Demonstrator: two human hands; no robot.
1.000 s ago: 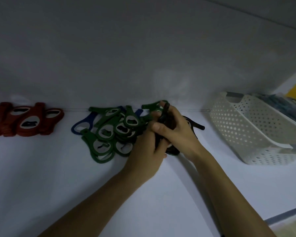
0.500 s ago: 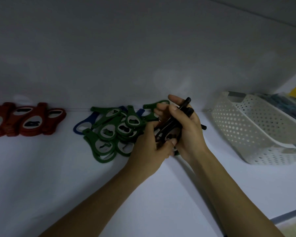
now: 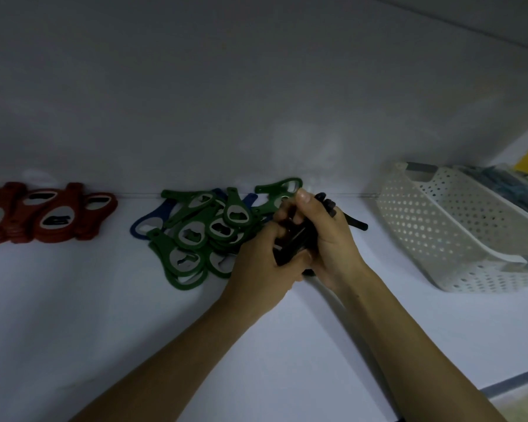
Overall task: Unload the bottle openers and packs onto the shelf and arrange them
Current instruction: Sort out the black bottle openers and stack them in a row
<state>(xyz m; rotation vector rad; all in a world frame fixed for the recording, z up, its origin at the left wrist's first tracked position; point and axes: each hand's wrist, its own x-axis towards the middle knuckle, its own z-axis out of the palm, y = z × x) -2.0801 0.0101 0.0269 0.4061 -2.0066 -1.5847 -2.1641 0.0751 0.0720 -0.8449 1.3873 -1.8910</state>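
Both hands meet at the middle of the white shelf [image 3: 73, 330], clasped around a bundle of black bottle openers [image 3: 299, 239]. My left hand [image 3: 262, 266] grips the bundle from the left and below. My right hand [image 3: 326, 239] wraps it from the right, thumb on top. One black handle [image 3: 357, 224] pokes out to the right. A loose pile of green bottle openers [image 3: 201, 236] lies just left of my hands, with blue bottle openers [image 3: 148, 222] partly under it. Red bottle openers [image 3: 52, 216] sit in a row at far left.
A white perforated basket [image 3: 439, 233] stands tilted at the right, with bluish packs [image 3: 497, 184] showing over its rim. The shelf's back wall [image 3: 256, 102] rises right behind the openers. The shelf's front edge [image 3: 512, 382] runs at lower right.
My hands lifted the black openers up off the shelf half a second ago, then brought them back down low and closed tighter around the bundle.
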